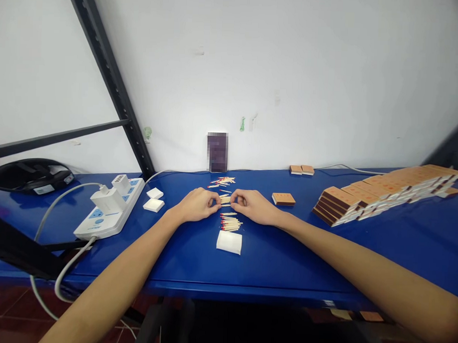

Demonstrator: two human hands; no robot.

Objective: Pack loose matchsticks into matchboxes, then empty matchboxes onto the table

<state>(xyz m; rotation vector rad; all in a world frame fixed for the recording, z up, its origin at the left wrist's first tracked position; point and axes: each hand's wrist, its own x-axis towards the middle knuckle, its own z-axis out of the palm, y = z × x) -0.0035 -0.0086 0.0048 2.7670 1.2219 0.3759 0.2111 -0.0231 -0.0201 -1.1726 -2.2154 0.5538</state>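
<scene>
My left hand (202, 204) and my right hand (252, 206) face each other low over the blue table. Thumb and forefinger of each are curled in a pinch at opposite ends of a few wooden matches (225, 199). Just nearer lies a rough row of red-tipped matches (230, 222), heads to the left. In front of that row sits a small white matchbox tray (229, 242). Beyond my fingers, more matches (224, 181) are scattered loosely. A closed brown matchbox (283, 199) lies to the right of my right hand.
Two white trays (153, 205) lie left, near a power strip (115, 212) with plugs and cables. Stacked matchboxes (378, 191) fill the right. Two more matchboxes (301, 169) lie by the wall. A blurred dark panel (217, 152) leans there. Black headgear (29, 177) rests far left.
</scene>
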